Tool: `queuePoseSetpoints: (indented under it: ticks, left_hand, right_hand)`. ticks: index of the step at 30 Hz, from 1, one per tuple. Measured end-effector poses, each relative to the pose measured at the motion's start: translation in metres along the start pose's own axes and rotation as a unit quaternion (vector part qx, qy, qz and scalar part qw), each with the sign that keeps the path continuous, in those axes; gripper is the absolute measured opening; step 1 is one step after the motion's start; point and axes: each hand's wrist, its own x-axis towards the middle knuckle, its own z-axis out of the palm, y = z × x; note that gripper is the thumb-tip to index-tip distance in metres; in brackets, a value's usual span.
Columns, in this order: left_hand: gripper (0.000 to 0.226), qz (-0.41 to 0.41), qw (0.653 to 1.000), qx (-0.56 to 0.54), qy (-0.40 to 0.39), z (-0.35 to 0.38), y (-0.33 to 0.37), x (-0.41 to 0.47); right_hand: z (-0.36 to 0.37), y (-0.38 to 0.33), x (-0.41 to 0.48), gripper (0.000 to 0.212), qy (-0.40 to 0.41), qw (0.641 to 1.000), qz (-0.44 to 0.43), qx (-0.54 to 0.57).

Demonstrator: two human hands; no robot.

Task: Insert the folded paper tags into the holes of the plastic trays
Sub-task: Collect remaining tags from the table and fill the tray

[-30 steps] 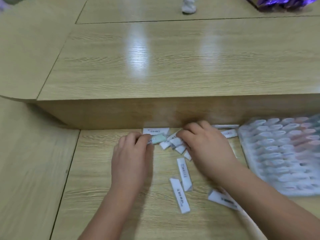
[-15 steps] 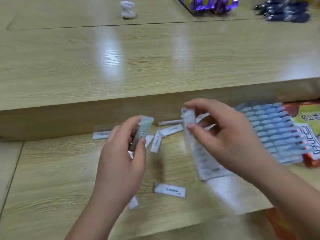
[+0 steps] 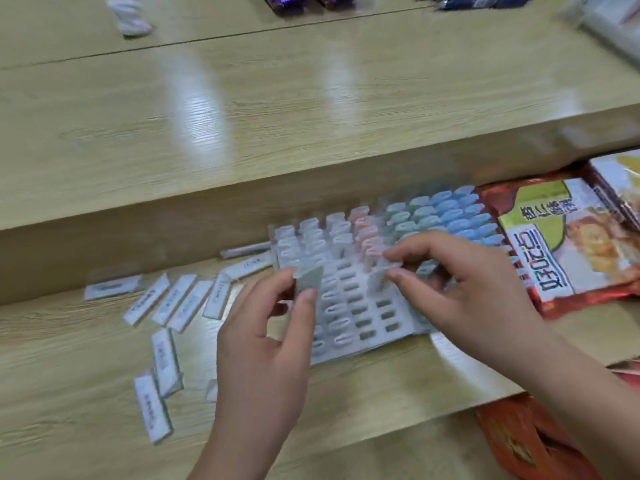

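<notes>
A translucent plastic tray [image 3: 349, 306] with rows of oblong holes lies on the lower wooden desk; its far rows hold white, pink, green and blue pieces. My left hand [image 3: 266, 348] pinches a pale folded paper tag [image 3: 309, 278] upright over the tray's left part. My right hand [image 3: 460, 292] pinches a second white tag [image 3: 379, 277] just above the tray's middle holes. Several loose white folded tags [image 3: 173, 301] lie scattered on the desk left of the tray.
A raised wooden shelf [image 3: 311, 116] runs behind the desk, with a white crumpled thing [image 3: 129, 17] and purple packets [image 3: 304, 1] on it. Red and yellow snack packets [image 3: 568, 237] lie right of the tray, another orange packet [image 3: 526, 441] at the lower right.
Both hands lifted from the tag pile, each with a tag, and now hover over the tray. The view swung to the right, bringing the tray under my hands.
</notes>
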Motion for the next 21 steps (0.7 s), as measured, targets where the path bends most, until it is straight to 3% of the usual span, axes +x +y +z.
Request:
queuePoseSetpoints:
  ticks: [7,13,21]
  left_hand:
    - [0.013,-0.021,1.000,-0.004,0.004,0.017,-0.001,-0.001]
    - [0.014,-0.008,1.000,0.028,-0.003,0.017,-0.004,-0.003]
    - [0.010,-0.013,0.999,0.034,-0.010,0.014,-0.004,-0.002]
  right_hand:
    - [0.020,0.011,0.029,0.012,0.010,1.000,0.008,-0.025]
    - [0.031,0.015,0.044,0.011,-0.037,0.998,0.005,-0.053]
    - [0.021,0.014,0.047,0.007,-0.083,0.982,-0.063,-0.157]
